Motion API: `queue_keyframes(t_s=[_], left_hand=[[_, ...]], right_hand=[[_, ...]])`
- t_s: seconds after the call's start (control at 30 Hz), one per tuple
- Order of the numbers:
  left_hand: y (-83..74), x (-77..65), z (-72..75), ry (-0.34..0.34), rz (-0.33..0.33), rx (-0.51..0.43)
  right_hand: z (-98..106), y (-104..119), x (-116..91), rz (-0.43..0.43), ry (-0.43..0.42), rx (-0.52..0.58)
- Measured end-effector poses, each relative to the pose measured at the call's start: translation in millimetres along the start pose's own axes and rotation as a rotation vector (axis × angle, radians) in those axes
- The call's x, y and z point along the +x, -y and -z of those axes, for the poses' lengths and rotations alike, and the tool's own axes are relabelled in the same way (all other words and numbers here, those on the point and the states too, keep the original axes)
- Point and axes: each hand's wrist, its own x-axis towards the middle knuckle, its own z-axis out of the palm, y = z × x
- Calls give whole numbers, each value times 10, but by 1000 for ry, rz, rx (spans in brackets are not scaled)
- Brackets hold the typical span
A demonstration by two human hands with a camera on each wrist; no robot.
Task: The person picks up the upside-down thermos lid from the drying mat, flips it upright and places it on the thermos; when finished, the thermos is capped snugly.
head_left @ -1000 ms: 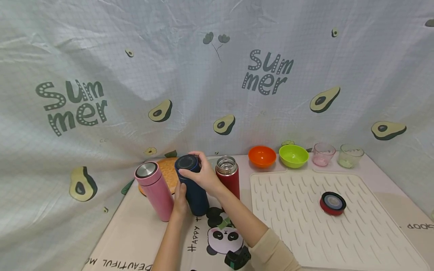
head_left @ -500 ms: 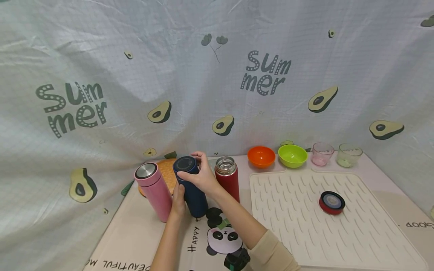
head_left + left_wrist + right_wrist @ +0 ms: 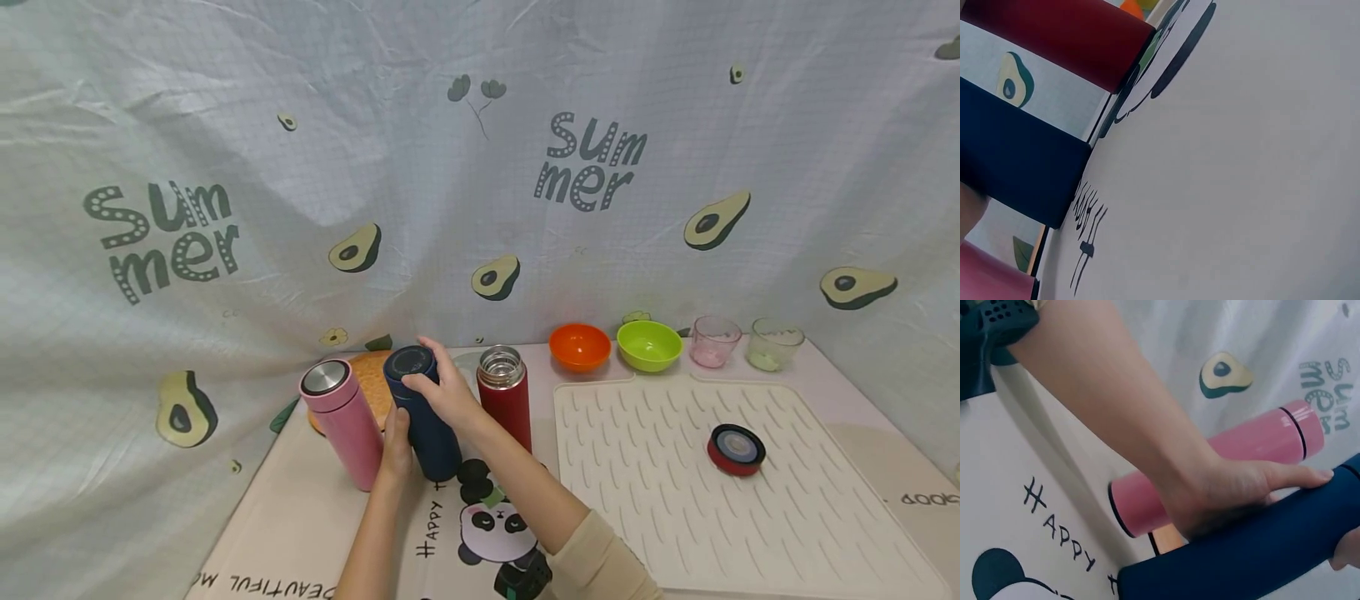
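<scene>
A navy blue thermos (image 3: 430, 429) stands upright on the table in the head view, its dark lid (image 3: 410, 363) on top. Low on its body, my left hand (image 3: 397, 446) holds it from the left side. My right hand (image 3: 450, 392) grips around the lid, thumb in front and fingers behind. In the right wrist view, the left hand's (image 3: 1229, 487) thumb lies along the navy body. To the left stands a pink thermos (image 3: 348, 433) with a steel-topped lid. A red thermos (image 3: 512, 417) without its lid stands to the right, its steel mouth bare.
On a cream drying mat (image 3: 637, 517) lies a red and black lid (image 3: 737, 450). Along the back are an orange bowl (image 3: 580, 347), a green bowl (image 3: 649, 346), a pink glass (image 3: 714, 341) and a green glass (image 3: 775, 343). A round orange-brown mat (image 3: 372, 379) lies behind the bottles.
My right hand's thumb and fingers have shifted slightly around the navy thermos's lid, the thumb now farther right. The left hand and the bottles have stayed in place.
</scene>
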Motion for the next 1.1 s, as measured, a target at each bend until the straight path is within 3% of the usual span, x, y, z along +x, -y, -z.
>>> queue_keyframes(t_s=[0.23, 0.47, 0.6, 0.8, 0.93, 1.1], left_hand=[[1, -1, -13, 9, -15, 3], [-3, 2, -8, 8, 22, 3], [-9, 6, -15, 10, 19, -3], [-5, -5, -21, 2, 9, 6], [-14, -6, -21, 17, -3, 13], [-19, 2, -20, 23, -3, 5]], right_hand=[[13, -7, 18, 13, -18, -25], [34, 21, 21, -64, 18, 21], [32, 22, 27, -42, -8, 3], [46, 0, 17, -48, 34, 2], [26, 40, 1, -30, -4, 4], [16, 149, -46, -46, 13, -83]])
